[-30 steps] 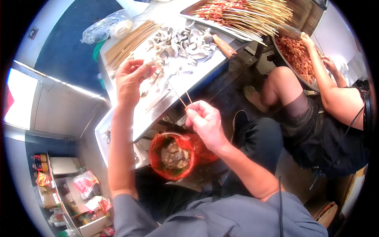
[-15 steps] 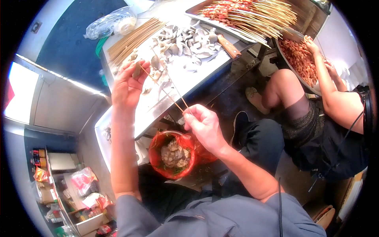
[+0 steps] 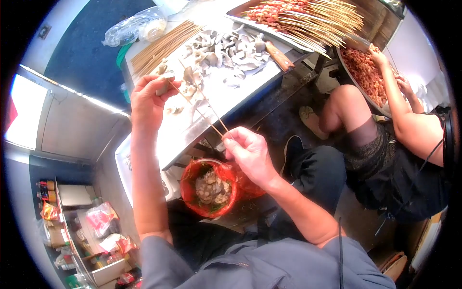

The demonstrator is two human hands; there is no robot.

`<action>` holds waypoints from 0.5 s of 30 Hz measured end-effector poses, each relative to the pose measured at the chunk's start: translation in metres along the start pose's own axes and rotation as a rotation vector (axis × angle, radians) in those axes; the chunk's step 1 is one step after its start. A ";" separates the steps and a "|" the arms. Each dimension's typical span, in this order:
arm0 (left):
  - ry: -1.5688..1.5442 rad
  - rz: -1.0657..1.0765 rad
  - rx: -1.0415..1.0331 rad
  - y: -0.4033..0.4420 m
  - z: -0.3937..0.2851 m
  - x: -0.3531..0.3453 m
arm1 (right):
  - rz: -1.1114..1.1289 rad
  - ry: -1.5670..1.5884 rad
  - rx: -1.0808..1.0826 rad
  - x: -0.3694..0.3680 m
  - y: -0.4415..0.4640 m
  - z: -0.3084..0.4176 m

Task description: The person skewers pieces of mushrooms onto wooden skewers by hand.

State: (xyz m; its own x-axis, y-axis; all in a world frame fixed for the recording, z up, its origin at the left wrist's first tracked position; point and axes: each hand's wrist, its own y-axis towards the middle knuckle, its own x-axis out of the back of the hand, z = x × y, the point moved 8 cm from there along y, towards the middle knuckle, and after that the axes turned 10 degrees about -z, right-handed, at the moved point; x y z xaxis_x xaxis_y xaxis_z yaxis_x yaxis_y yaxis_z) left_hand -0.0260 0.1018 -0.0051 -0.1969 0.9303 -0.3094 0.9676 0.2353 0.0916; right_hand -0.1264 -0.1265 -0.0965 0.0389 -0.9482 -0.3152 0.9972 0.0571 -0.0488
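Note:
My right hand (image 3: 248, 153) pinches the lower ends of two bamboo skewers (image 3: 201, 114) that spread apart toward the table. My left hand (image 3: 150, 98) grips a grey oyster mushroom piece (image 3: 165, 87) at the tip of the left skewer; its fingers partly cover the piece. Near the top of the other skewer sits another mushroom piece (image 3: 189, 75). Beyond my hands, a heap of grey mushroom pieces (image 3: 226, 50) lies on the white table (image 3: 240, 98), next to a bundle of loose skewers (image 3: 166, 47).
A wooden-handled knife (image 3: 279, 56) lies by the table edge. Behind it stands a tray (image 3: 269, 32) of skewered meat. Below, a red-lined bucket (image 3: 186, 192) holds mushroom pieces. At right, a co-worker's hands (image 3: 380, 58) are over a basin (image 3: 347, 79) of meat.
My left hand has turned, and its fingers have closed further around the mushroom piece at the skewer tip. My right hand has barely moved and keeps both skewers.

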 end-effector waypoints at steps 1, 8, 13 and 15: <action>0.002 -0.009 0.011 0.001 0.000 0.001 | -0.002 0.000 0.001 0.000 0.000 0.000; -0.140 0.015 0.008 -0.002 0.007 0.001 | -0.020 -0.006 0.025 0.002 0.000 0.001; -0.194 0.020 -0.031 -0.004 0.001 -0.003 | -0.025 -0.012 0.048 0.003 0.000 0.004; -0.208 0.004 -0.035 -0.004 0.000 -0.003 | -0.023 -0.013 0.048 0.003 0.000 0.003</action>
State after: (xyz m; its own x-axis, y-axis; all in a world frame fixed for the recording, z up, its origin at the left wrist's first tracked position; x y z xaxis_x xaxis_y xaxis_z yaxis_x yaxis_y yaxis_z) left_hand -0.0291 0.0979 -0.0048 -0.1525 0.8542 -0.4971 0.9617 0.2443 0.1248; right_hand -0.1258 -0.1299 -0.0942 0.0168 -0.9531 -0.3023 0.9997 0.0208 -0.0100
